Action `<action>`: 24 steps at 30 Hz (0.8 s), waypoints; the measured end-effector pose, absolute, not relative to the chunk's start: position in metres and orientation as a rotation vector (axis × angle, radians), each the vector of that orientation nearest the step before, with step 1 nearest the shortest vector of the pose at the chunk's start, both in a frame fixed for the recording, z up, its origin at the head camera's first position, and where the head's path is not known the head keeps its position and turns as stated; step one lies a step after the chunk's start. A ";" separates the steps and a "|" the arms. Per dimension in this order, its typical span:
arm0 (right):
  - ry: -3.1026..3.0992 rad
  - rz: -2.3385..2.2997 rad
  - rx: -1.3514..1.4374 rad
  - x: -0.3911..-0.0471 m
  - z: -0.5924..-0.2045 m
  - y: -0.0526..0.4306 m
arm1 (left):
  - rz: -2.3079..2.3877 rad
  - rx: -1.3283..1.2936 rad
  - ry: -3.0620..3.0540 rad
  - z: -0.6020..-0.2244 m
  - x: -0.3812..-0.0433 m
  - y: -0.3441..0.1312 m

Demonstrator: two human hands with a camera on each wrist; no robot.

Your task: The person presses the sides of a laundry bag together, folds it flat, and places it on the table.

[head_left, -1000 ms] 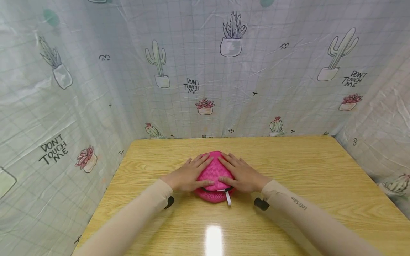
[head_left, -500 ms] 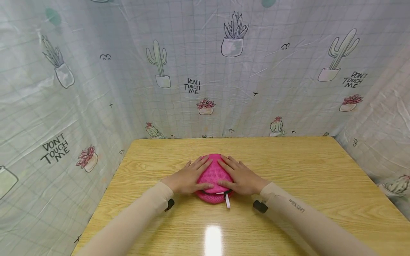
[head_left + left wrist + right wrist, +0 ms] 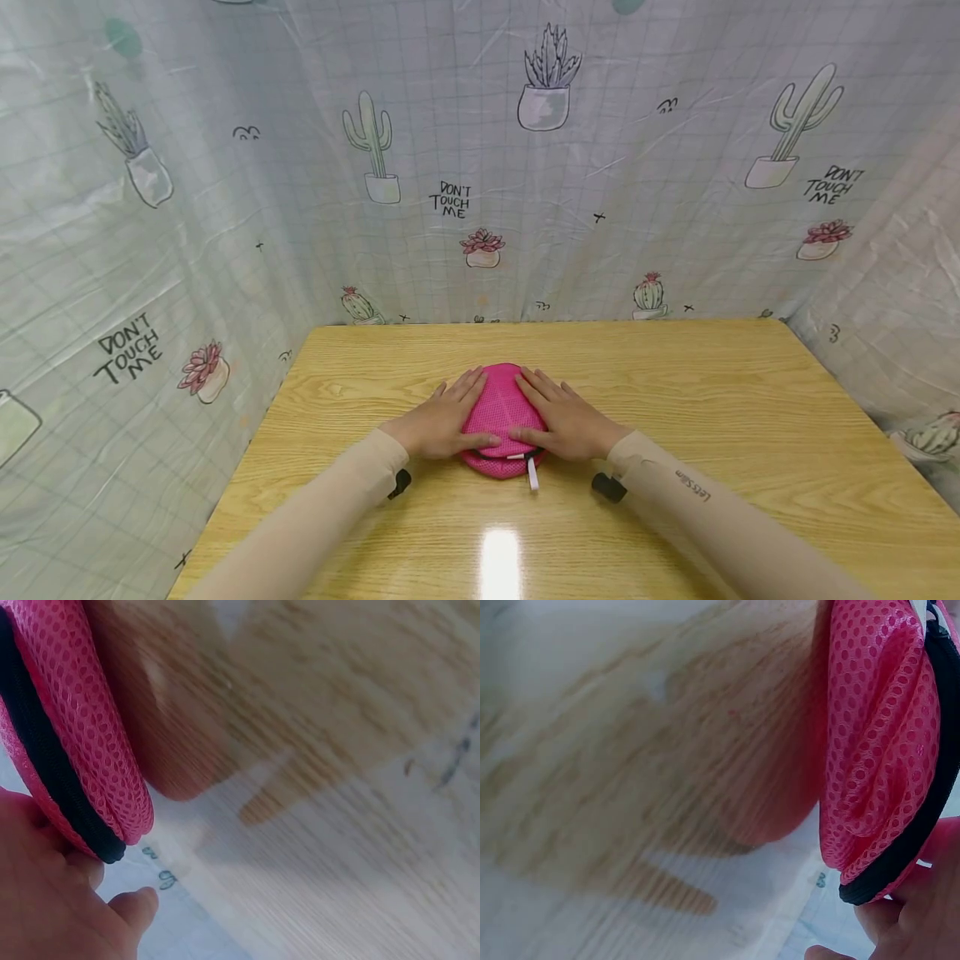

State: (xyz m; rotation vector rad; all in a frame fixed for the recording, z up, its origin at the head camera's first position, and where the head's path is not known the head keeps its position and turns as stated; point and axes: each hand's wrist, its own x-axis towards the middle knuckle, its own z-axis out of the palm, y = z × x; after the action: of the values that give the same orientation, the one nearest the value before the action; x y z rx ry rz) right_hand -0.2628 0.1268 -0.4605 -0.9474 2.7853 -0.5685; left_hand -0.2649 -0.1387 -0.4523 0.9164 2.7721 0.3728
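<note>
In the head view a rounded pink mesh pouch [image 3: 502,408] lies on the wooden table, its white zip pull [image 3: 533,473] hanging towards me. My left hand [image 3: 438,419] rests on the pouch's left side with fingers stretched forward and thumb across the front. On the right side my right hand [image 3: 572,419] lies the same way, thumb pointing inward. Both wrist views show the pouch from the side: the black zip [image 3: 45,742] runs along its edge in the left one, and pink mesh [image 3: 874,735] bulges below the zip in the right one.
The light wooden table [image 3: 675,375] spreads out on both sides of the pouch and carries a bright light reflection near the front. A curtain [image 3: 480,150] printed with cacti and lettering hangs behind it and along both sides.
The pouch and both hands have shifted slightly towards me. The thumbs and fingers keep nearly the same placement on the pouch.
</note>
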 end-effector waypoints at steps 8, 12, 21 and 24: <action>2.790 -0.560 -0.932 -0.263 -0.466 0.126 | 0.373 0.906 2.762 -0.457 -0.266 -0.137; 2.784 -0.546 -0.919 -0.263 -0.467 0.125 | 0.367 0.910 2.757 -0.458 -0.265 -0.137; 2.777 -0.496 -0.887 -0.263 -0.469 0.122 | 0.390 0.870 2.748 -0.465 -0.265 -0.136; 2.777 -0.477 -0.877 -0.263 -0.470 0.121 | 0.386 0.860 2.742 -0.466 -0.265 -0.135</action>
State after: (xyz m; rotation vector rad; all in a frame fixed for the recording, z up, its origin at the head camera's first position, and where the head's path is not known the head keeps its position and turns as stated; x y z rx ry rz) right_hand -0.2629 0.1212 -0.4696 -0.8774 2.7766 -0.4767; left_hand -0.2654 -0.1345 -0.4661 0.8596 2.7419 0.3859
